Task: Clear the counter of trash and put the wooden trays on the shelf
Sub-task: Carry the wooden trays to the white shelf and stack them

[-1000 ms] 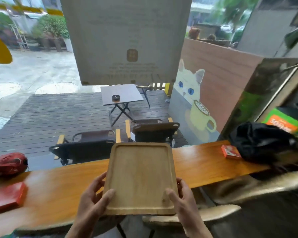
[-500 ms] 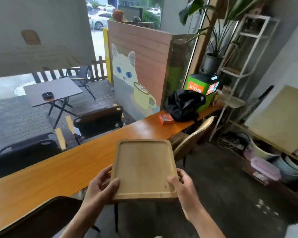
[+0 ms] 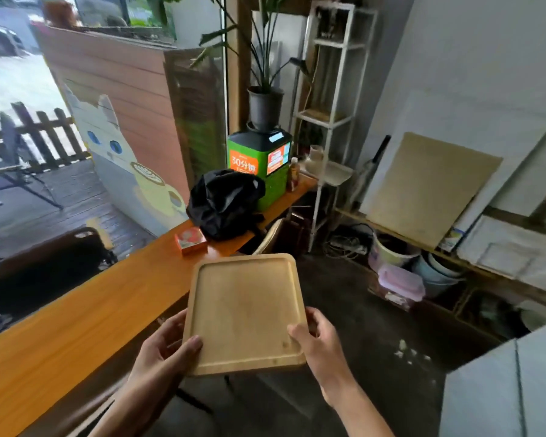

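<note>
In the head view, the wooden tray (image 3: 245, 312) is carried in the air, near the person's body, over the dark floor and just right of the long desk (image 3: 76, 329). It lies almost flat and it is empty. The left hand (image 3: 166, 350) holds the near left corner, with the thumb on top of the rim. The right hand (image 3: 317, 334) holds the near right edge in the same way. Both hands are closed on the tray; the fingers under it are hidden.

The white shelf (image 3: 328, 118) stands far ahead, at the far end of the desk, and I judge that the tray must go there.

Some risks are visible. Both hands hold only the near side, so the far edge could dip and the tray could slide out. A chair back (image 3: 270, 238) stands between the tray and the shelf, and the tray could hit it on the way. A black bag (image 3: 224, 203), a red box (image 3: 191, 241) and a green machine (image 3: 259, 165) crowd the far part of the desk beside the shelf. The lower tier of the shelf seems to hold a pale dish (image 3: 336, 175) already, so there may be little room for the tray.
</note>
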